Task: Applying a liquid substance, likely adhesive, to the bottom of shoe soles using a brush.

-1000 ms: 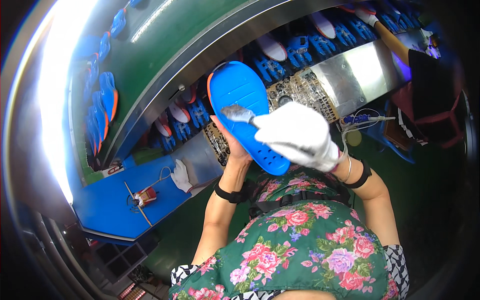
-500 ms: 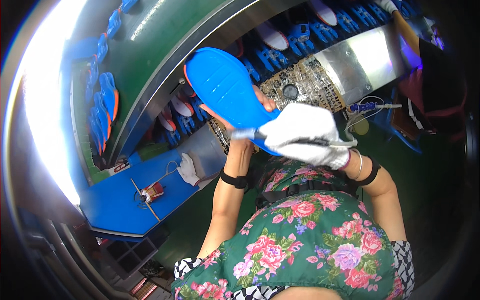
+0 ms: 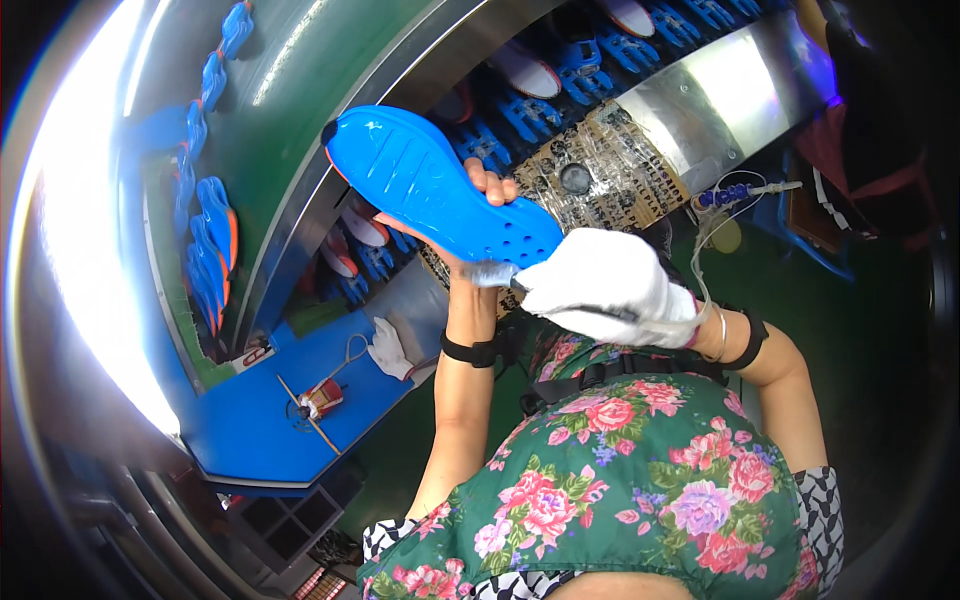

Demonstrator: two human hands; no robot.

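My left hand [image 3: 490, 186] is bare and closed round the edges of a blue shoe sole [image 3: 405, 175], its fingers curled over the far side. The sole has grooves at its wide end, small holes toward its narrower end, and a thin orange rim. My right hand [image 3: 605, 285], in a white glove, grips a brush [image 3: 492, 274] with pale bristles and a dark collar. A thin tube [image 3: 703, 290] runs by that glove. The brush lies at the sole's near edge, beside my left wrist; whether it touches is blurred.
Ahead runs a conveyor holding blue racks [image 3: 525, 115] and pale soles [image 3: 525, 72]. Before it lies a taped cardboard sheet [image 3: 610, 170]. Blue soles [image 3: 210, 250] stand at left, above a blue table [image 3: 250, 420] with a red pot [image 3: 322, 399] and white glove [image 3: 388, 350]. Another person [image 3: 875, 130] is at right.
The sole has shifted left and turned a little, and its holes now show. My gloved right hand has moved down off its narrower end, with the brush still in it.
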